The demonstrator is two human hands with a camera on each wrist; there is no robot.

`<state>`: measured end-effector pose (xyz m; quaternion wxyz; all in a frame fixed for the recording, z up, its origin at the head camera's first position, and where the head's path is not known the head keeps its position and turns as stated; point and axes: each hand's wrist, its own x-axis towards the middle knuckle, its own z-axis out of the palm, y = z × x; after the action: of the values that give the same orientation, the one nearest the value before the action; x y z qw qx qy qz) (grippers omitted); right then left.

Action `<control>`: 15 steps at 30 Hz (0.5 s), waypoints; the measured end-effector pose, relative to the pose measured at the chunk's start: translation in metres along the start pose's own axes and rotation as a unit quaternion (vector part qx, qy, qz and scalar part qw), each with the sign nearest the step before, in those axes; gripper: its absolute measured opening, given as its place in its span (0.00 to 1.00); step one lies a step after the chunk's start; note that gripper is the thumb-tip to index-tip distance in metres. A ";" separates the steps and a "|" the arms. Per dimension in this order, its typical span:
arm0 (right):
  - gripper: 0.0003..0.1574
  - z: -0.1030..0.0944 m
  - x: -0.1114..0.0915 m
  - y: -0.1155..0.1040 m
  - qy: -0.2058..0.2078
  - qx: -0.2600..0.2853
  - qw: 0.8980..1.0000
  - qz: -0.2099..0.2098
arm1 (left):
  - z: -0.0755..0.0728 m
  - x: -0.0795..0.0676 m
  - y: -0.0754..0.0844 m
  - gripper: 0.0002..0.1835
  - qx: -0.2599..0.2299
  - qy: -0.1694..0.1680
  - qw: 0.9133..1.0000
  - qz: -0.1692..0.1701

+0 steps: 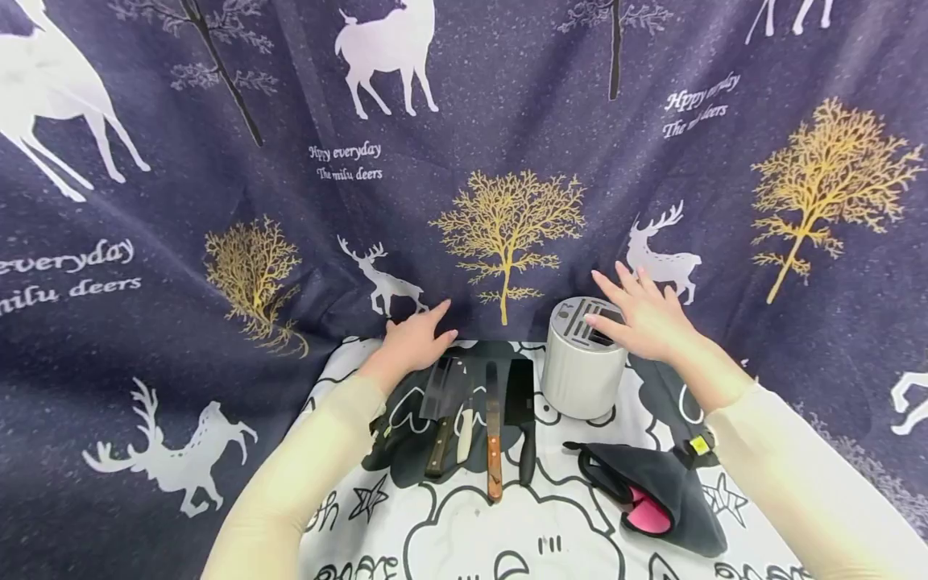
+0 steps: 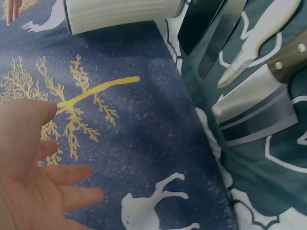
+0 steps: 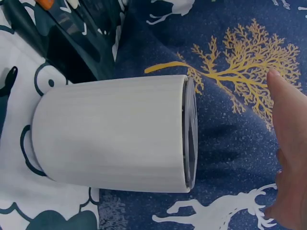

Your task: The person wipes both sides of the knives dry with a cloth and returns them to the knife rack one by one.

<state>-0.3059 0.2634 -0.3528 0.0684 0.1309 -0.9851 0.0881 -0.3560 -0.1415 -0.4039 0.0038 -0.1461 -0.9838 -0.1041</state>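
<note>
My left hand (image 1: 415, 340) hovers with fingers spread near the back of the table, past the blade end of a cleaver (image 1: 443, 399). It holds nothing. Right of the cleaver lie a small knife with a cream handle (image 1: 465, 435), a long knife with an orange-brown wooden handle (image 1: 494, 451) and a black broad-bladed knife (image 1: 519, 403). My right hand (image 1: 648, 318), fingers extended, is raised beside the slotted top of a white round knife block (image 1: 583, 374). In the right wrist view the knife block (image 3: 112, 134) stands apart from the fingers.
A dark cloth item with a pink inside (image 1: 656, 499) lies at the front right of the table. Its white tablecloth (image 1: 449, 548) has black cartoon drawings. Behind hangs a dark blue curtain (image 1: 464, 121) printed with deer and golden trees.
</note>
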 end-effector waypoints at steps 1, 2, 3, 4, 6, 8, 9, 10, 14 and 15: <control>0.54 0.001 -0.004 0.001 0.002 0.002 1.000 -0.004 | 0.003 -0.003 -0.001 0.37 -0.003 -0.002 1.000 0.004; 0.53 0.001 -0.008 0.002 0.004 0.004 1.000 -0.010 | 0.007 -0.006 -0.002 0.37 -0.006 -0.002 1.000 0.007; 0.53 0.001 -0.012 0.002 0.006 0.006 1.000 -0.017 | 0.011 -0.010 -0.003 0.37 -0.010 -0.005 1.000 0.010; 0.53 0.002 -0.017 0.002 0.007 0.009 1.000 -0.022 | 0.014 -0.014 -0.005 0.37 -0.015 -0.007 1.000 0.011; 0.52 0.003 -0.026 0.002 0.014 0.012 0.999 -0.035 | 0.023 -0.021 -0.009 0.37 -0.020 -0.012 1.000 0.010; 0.51 0.004 -0.036 0.003 0.029 0.013 0.998 -0.051 | 0.035 -0.028 -0.013 0.38 -0.032 -0.017 0.999 0.004; 0.50 0.005 -0.041 0.003 0.037 0.016 0.998 -0.058 | 0.041 -0.031 -0.016 0.38 -0.036 -0.020 0.999 0.000; 0.49 0.007 -0.047 0.004 0.044 0.020 0.997 -0.065 | 0.048 -0.034 -0.018 0.38 -0.040 -0.022 0.999 -0.006; 0.44 0.019 -0.069 0.007 0.064 0.047 0.993 -0.090 | 0.080 -0.046 -0.026 0.33 -0.052 -0.024 0.998 -0.029; 0.42 0.023 -0.074 0.009 0.065 0.056 0.992 -0.091 | 0.088 -0.048 -0.027 0.29 -0.056 -0.026 0.998 -0.034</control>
<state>-0.2402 0.2853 -0.3881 0.1330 0.2180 -0.9559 0.1453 -0.3155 -0.1624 -0.4976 -0.0331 -0.1148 -0.9807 -0.1548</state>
